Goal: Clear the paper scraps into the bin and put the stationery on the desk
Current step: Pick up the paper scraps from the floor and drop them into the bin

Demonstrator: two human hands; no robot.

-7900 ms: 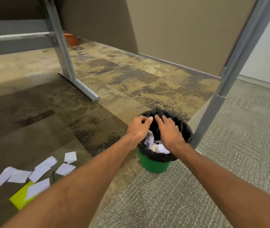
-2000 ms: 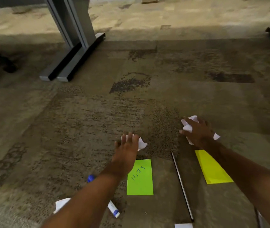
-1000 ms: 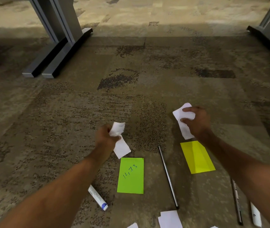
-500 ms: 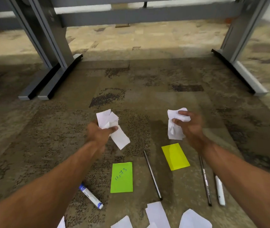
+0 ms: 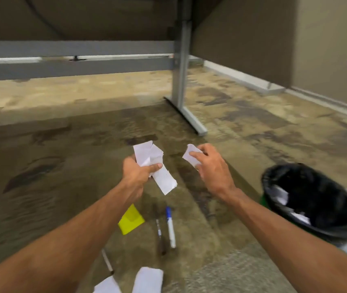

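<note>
The left hand (image 5: 138, 173) grips a bunch of white scraps (image 5: 153, 166) above the carpet (image 5: 41, 166), one long strip hanging toward 5 o'clock. At its 3 o'clock, apart from it, the right hand (image 5: 212, 166) pinches a smaller white scrap (image 5: 190, 156). The bin (image 5: 314, 199), lined with a black bag and holding white paper, stands on the floor at 4 o'clock of the right hand. Between the forearms lie a yellow note (image 5: 130, 220), a dark pen (image 5: 160, 235) and a blue-capped marker (image 5: 170, 227) side by side. At 6 o'clock more scraps (image 5: 147, 280) lie beside a thin pen (image 5: 107, 261). A grey table leg (image 5: 181, 66) rises at 12 o'clock.
</note>
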